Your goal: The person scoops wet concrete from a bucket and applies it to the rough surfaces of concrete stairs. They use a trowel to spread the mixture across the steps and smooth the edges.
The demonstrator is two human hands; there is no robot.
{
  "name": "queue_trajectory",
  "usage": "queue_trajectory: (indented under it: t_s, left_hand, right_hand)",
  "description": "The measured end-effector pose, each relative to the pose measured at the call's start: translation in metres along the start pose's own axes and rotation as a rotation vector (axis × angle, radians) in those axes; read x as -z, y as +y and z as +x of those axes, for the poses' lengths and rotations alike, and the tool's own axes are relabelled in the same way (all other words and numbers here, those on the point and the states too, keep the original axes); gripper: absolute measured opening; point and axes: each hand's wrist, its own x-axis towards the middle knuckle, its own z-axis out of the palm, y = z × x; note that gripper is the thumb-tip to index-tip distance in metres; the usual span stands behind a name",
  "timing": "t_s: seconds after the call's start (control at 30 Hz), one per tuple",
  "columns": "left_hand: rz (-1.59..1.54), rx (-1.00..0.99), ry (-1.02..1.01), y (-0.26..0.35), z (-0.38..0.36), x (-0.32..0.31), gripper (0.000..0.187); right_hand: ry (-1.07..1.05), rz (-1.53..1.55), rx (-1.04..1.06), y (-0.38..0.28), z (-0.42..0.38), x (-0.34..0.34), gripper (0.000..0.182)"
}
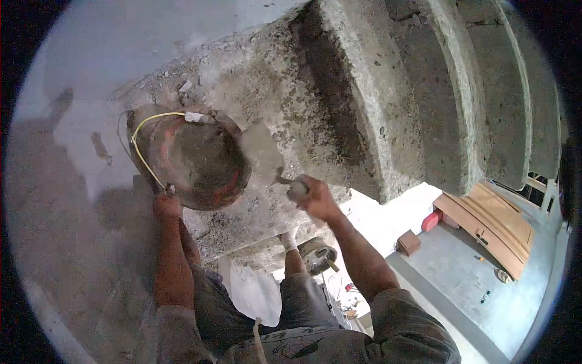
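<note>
Gripping the trowel [262, 148] just beside the basin [229, 187], right hand [316, 199] wrapped round the handle; left hand [168, 205] at the near rim, can't tell how closed. Might tip the basin by pulling unevenly, spilling grey mix [206, 151].

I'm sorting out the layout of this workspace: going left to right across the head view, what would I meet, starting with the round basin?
Round basin, trowel blade, right hand, brown block, wooden door panel.
</note>
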Motion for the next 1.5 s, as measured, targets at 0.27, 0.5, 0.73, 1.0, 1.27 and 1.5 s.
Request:
queue_trajectory:
  t_s: [0.27,0.5,0.73,1.0,1.27,1.5]
  left_hand:
    - [0.112,-0.169,0.201,-0.009,0.011,-0.014,0.038]
    - [-0.133,-0.042,0.138,0.016,-0.009,0.028,0.042]
    - [-0.08,-0.237,0.098,0.004,-0.001,0.012,0.053]
    - [-0.329,-0.185,0.144,0.049,-0.027,0.075,0.043]
    - [-0.137,-0.403,0.206,0.024,-0.017,0.058,0.042]
    - [-0.34,-0.041,-0.026,-0.003,0.012,0.016,0.057]
  right_hand:
    - [0.433,0.514,-0.306,0.137,-0.066,0.093,0.037]
    - [0.227,0.552,-0.384,0.093,-0.102,0.029,0.016]
    - [-0.048,-0.713,0.2,-0.053,0.044,-0.049,0.026]
    - [-0.041,-0.968,0.076,-0.06,0.151,-0.131,0.025]
    - [-0.149,-0.792,-0.029,-0.06,0.112,-0.106,0.023]
    - [0.131,-0.343,0.415,-0.033,0.037,-0.069,0.024]
